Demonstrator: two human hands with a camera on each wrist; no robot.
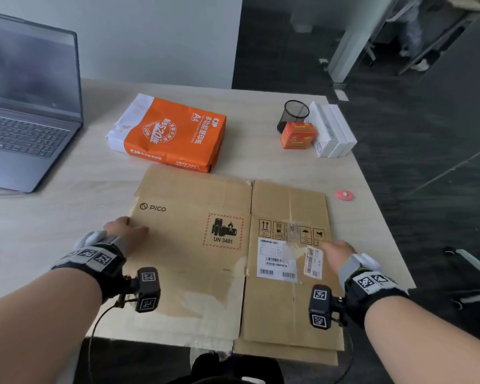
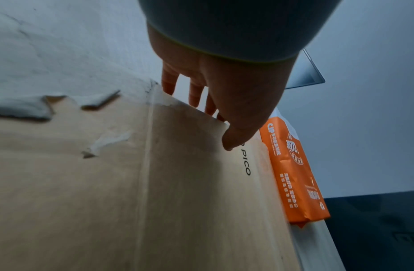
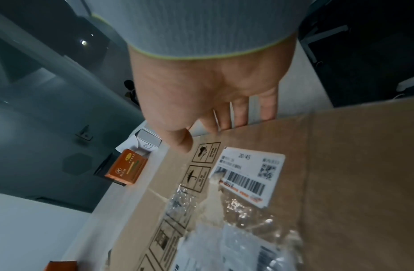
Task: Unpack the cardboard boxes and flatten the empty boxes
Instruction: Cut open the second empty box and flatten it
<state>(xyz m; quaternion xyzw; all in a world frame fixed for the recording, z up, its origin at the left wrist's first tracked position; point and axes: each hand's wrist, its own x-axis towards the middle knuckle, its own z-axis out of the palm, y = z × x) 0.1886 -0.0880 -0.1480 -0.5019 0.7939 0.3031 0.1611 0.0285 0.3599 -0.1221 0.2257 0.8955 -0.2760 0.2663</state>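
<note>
While the left hand (image 1: 128,231) grips the left edge of the flattened cardboard box (image 1: 205,245), thumb on the printed top face and fingers (image 2: 194,95) reaching down past the edge, the right hand (image 1: 337,252) takes the opposite edge in the same way, thumb lying on top near the handling symbols and fingers (image 3: 238,113) dropping behind the cardboard; both hands are thus closed lightly on the box, one at each side. It lies flat across the near part of the table (image 1: 261,167), its near end overhanging the table's front edge; its left panel carries a PICO mark and a red-bordered battery warning (UN 3481), its right panel carries shipping labels (image 1: 277,259) and remnants of clear tape.

Just beyond the box, a wrapped ream of A4 paper (image 1: 169,134) in orange and white lies on the pale wood-grain top; further right stand a black mesh pen cup (image 1: 293,115), a small orange carton (image 1: 297,135) in front of it, and white boxes (image 1: 333,131) beside them; a small pink round object (image 1: 344,194) sits near the right edge. An open grey laptop (image 1: 28,106) occupies the far left, its screen dark. Behind the table rises a pale wall; to the right the floor is dark grey, with glass partitions and metal furniture legs beyond.
</note>
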